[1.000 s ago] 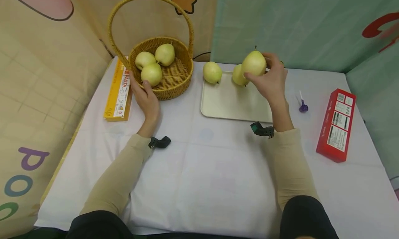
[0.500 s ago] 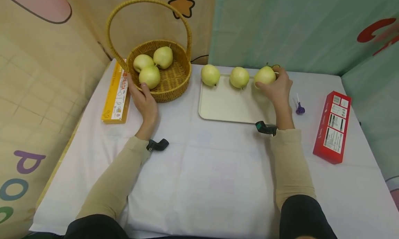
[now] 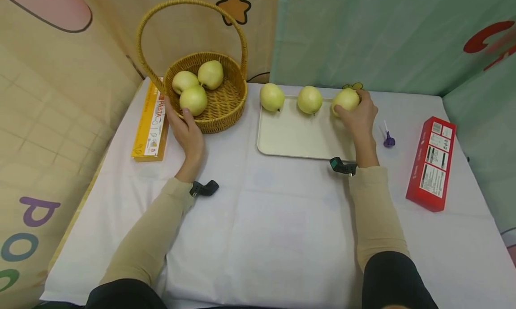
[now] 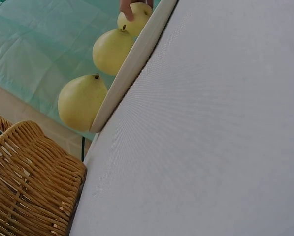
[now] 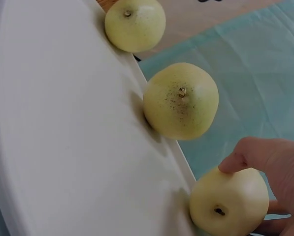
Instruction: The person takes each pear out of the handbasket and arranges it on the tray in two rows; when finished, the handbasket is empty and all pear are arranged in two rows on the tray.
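Observation:
My right hand (image 3: 360, 114) grips a round yellow-green pear (image 3: 345, 101) at the back right of a cream tray (image 3: 298, 139). In the right wrist view the thumb presses its upper side, and some fingers are hidden behind it. Two more pears stand along the tray's back edge, one in the middle (image 3: 309, 100) and one at the left corner (image 3: 272, 97). My left hand (image 3: 189, 136) rests against the front left side of a wicker basket (image 3: 225, 121), fingers extended and thumb at the rim. Several pears (image 3: 193, 100) lie inside.
A yellow pasta box (image 3: 149, 130) lies left of the basket, whose tall handle (image 3: 193, 2) arches over it. Right of the tray are a purple-wrapped lollipop (image 3: 389, 141) and a red box (image 3: 431, 165). Curtains stand close behind the table.
My right hand has moved the pear from above the middle one down and to the right, to the tray's back right corner. The left hand stays at the basket.

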`<state>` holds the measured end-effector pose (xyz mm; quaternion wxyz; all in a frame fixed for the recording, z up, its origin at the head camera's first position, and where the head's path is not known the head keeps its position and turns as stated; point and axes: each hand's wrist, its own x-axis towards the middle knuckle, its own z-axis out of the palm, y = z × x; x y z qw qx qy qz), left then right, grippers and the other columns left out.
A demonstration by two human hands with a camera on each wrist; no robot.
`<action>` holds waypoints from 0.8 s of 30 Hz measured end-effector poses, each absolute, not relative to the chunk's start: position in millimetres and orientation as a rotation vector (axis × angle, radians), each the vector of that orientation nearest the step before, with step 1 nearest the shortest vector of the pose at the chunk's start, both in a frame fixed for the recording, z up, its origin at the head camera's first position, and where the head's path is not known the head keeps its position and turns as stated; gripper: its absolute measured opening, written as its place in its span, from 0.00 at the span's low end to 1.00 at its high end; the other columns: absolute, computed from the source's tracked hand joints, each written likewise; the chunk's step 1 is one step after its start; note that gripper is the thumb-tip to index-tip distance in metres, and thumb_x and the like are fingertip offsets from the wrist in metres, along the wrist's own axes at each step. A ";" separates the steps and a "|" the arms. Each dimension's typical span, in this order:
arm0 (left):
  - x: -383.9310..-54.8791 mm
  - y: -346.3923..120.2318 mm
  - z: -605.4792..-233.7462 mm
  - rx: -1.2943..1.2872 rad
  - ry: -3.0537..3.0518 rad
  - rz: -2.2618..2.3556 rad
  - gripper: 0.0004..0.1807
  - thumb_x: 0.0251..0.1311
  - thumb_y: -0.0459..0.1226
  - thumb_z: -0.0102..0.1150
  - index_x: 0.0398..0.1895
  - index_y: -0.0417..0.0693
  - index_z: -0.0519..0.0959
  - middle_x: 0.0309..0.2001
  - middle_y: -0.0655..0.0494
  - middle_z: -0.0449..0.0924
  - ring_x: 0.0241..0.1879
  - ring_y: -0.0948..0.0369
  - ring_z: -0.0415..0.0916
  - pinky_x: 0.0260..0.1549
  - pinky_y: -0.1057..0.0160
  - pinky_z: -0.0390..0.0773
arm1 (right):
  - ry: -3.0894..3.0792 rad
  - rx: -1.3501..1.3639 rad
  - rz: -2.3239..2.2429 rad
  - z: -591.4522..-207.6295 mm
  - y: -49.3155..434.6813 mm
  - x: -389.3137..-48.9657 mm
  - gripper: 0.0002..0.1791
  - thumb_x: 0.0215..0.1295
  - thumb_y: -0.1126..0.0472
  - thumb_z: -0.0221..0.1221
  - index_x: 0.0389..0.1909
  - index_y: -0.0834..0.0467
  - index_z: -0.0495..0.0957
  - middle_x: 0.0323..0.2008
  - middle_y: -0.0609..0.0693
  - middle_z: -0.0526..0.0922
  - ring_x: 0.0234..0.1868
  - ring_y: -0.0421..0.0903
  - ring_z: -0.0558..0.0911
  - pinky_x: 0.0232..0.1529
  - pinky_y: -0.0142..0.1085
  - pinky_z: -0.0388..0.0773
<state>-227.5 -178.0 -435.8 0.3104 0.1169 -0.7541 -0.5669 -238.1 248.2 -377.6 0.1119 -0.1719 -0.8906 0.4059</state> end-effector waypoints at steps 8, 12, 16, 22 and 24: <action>-226.9 -179.9 -437.3 0.297 -1.991 -1.489 0.34 0.84 0.44 0.37 0.86 0.45 0.46 0.86 0.53 0.45 0.83 0.71 0.40 0.79 0.74 0.40 | -2.633 -0.514 1.179 -376.6 248.7 -239.9 0.46 0.64 0.49 0.63 0.81 0.57 0.59 0.77 0.58 0.68 0.76 0.61 0.60 0.73 0.56 0.64; -227.8 -181.1 -437.6 0.295 -1.996 -1.489 0.34 0.84 0.45 0.37 0.86 0.46 0.46 0.86 0.54 0.44 0.83 0.71 0.39 0.79 0.74 0.39 | -2.617 -0.533 1.200 -374.2 247.8 -239.6 0.49 0.63 0.48 0.62 0.83 0.54 0.54 0.78 0.59 0.64 0.78 0.59 0.59 0.72 0.55 0.66; -227.4 -181.8 -438.5 0.301 -1.980 -1.478 0.34 0.84 0.44 0.38 0.86 0.44 0.47 0.86 0.52 0.46 0.83 0.69 0.41 0.79 0.73 0.41 | -2.619 -0.542 1.211 -371.8 245.5 -238.8 0.49 0.64 0.48 0.61 0.83 0.53 0.52 0.79 0.59 0.62 0.79 0.58 0.58 0.73 0.54 0.66; -229.0 -180.6 -438.0 0.290 -1.964 -1.481 0.34 0.83 0.43 0.40 0.86 0.44 0.49 0.86 0.51 0.48 0.83 0.68 0.43 0.79 0.73 0.42 | -2.557 -0.512 1.180 -364.5 241.9 -236.1 0.46 0.66 0.47 0.61 0.83 0.53 0.56 0.79 0.56 0.63 0.79 0.55 0.58 0.77 0.49 0.61; -229.3 -179.7 -438.3 0.291 -1.965 -1.485 0.34 0.83 0.42 0.41 0.86 0.44 0.49 0.86 0.51 0.49 0.83 0.69 0.43 0.79 0.73 0.42 | -2.540 -0.507 1.180 -359.8 239.2 -233.9 0.46 0.67 0.46 0.60 0.83 0.51 0.56 0.80 0.52 0.62 0.80 0.52 0.57 0.79 0.47 0.58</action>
